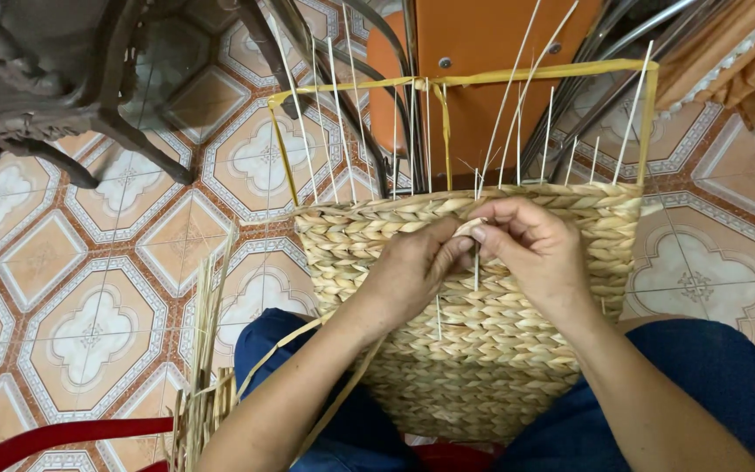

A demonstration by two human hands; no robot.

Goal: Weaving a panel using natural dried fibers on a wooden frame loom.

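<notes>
A half-woven straw basket (482, 341) rests on my lap, its braided wall facing me. Thin pale upright stakes (517, 122) rise from its top edge inside a yellow wire frame (535, 72). My left hand (417, 267) and my right hand (535, 249) meet at the upper middle of the woven wall. Both pinch a pale straw strand (467, 228) near the top row, next to one upright stake.
A bundle of loose straw strands (207, 367) stands at my left knee. A dark carved wooden furniture leg (89, 105) is at the upper left on the patterned tile floor (63, 288). An orange chair with metal legs (482, 52) stands behind the basket. A red curved edge (54, 434) lies bottom left.
</notes>
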